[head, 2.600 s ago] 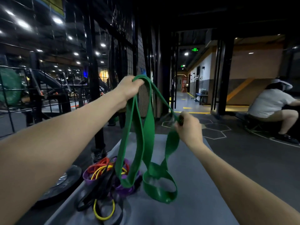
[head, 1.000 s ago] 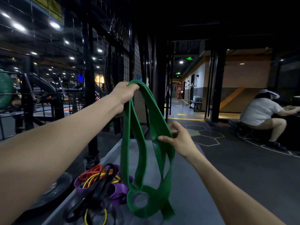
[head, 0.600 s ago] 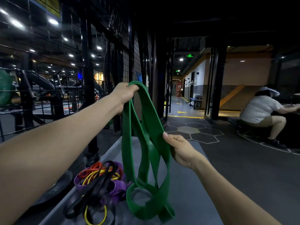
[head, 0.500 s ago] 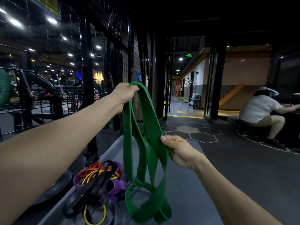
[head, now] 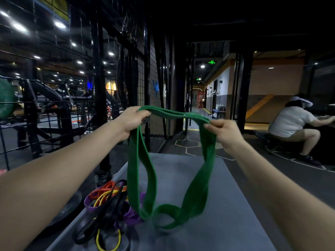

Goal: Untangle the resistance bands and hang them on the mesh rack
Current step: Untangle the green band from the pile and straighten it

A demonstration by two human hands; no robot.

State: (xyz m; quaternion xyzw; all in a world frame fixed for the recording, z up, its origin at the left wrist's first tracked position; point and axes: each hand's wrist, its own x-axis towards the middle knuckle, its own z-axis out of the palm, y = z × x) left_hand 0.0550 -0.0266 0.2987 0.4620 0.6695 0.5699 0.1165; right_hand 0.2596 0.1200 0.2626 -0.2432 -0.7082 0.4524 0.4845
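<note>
**Green band held wide between both hands, above the gray bench**

The mesh rack (head: 145, 84) is the largest thing in front of us, a tall black wire grid on dark posts at the left and center. Far behind it a green lit sign (head: 212, 62) hangs from the ceiling; its characters are too small for us to read. We find no other readable writing or brand.

Below the rack lies the gray bench (head: 190, 178), a padded flat surface. At the right, a person in a white shirt (head: 291, 122) sits with the back toward us.

Both our arms are stretched forward at the same height. Our left hand (head: 133, 119) is closed in a fist around the green band (head: 150, 180), knuckles up. Our right hand (head: 224, 132) pinches the same band between the thumb and the fingers, which are pressed together on it.

The green band is wide, flat and matte. It runs doubled between the hands, then hangs in long loops that twist and cross at the bottom, where they touch the bench.

Just beside these loops, at the bench's left edge, rests the tangled pile of bands (head: 108, 205): orange, yellow, purple and black ones, crossing each other.
</note>
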